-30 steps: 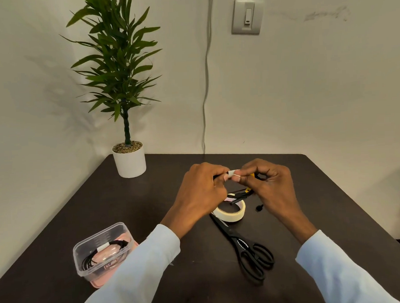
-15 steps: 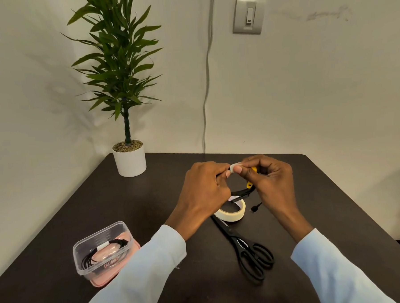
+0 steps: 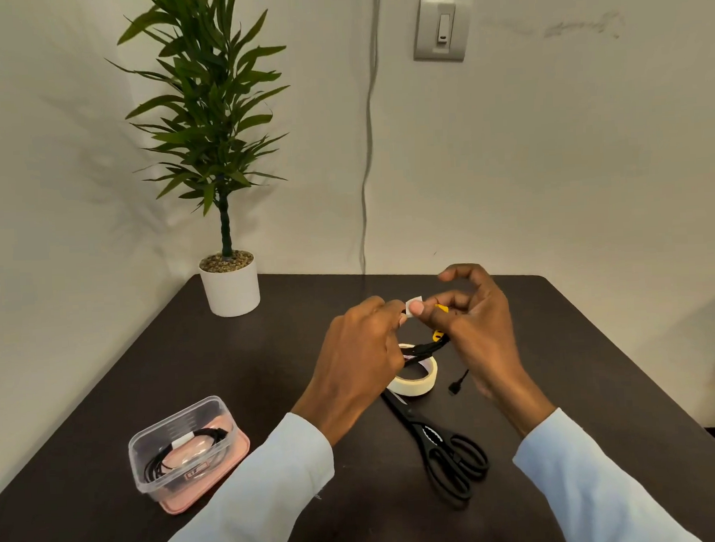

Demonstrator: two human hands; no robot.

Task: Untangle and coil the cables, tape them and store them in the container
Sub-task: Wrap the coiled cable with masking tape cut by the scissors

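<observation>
Both hands raised above the worktop point(image 3: 211, 361): left hand point(image 3: 362, 353) gripping black coiled cable point(image 3: 424, 349), right hand point(image 3: 474, 327) pinching masking-tape strip point(image 3: 415, 305) onto it. Best wrapped snugly round all loops, end pressed flat onto itself. Waiting nearby: tape roll point(image 3: 415, 381), scissors point(image 3: 444, 448), clear container point(image 3: 182, 445) already holding one taped cable

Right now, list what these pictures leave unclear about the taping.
Head view only:
- Coiled cable: mostly hidden behind the left hand and right hand.
- Tape piece: the thumb covers where it sticks.
- Container: label print too small to read.
- Scissors: blade tips hidden under the tape roll.
</observation>
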